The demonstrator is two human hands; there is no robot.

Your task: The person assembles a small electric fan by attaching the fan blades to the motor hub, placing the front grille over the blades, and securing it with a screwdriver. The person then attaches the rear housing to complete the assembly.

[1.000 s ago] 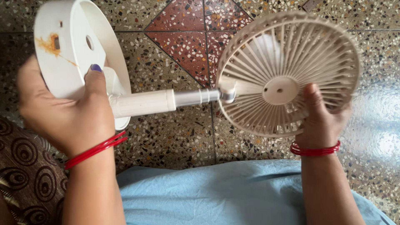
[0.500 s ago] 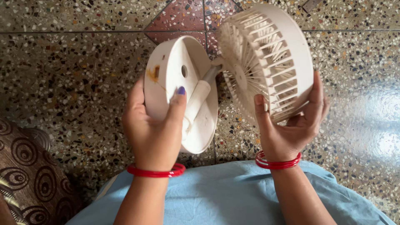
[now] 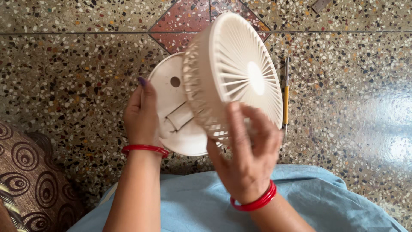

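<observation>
I hold a small cream folding fan above the floor. My left hand [image 3: 141,116] grips the left edge of its round base [image 3: 171,94], which has a hole near the top. My right hand [image 3: 246,154] holds the lower rim of the round fan head [image 3: 236,68], whose ribbed front grille faces me. The head is folded close against the base, and the short stem [image 3: 178,117] shows between them. Both wrists wear red bangles.
A thin screwdriver [image 3: 286,96] with a yellow handle lies on the speckled terrazzo floor [image 3: 68,77] right of the fan. A brown cushion with circle patterns [image 3: 30,176] is at the lower left. Light blue cloth [image 3: 197,202] covers my lap.
The fan was stretched out with its stem extended a second ago. The stem has collapsed, the head has turned over against the base, and both hands have come together.
</observation>
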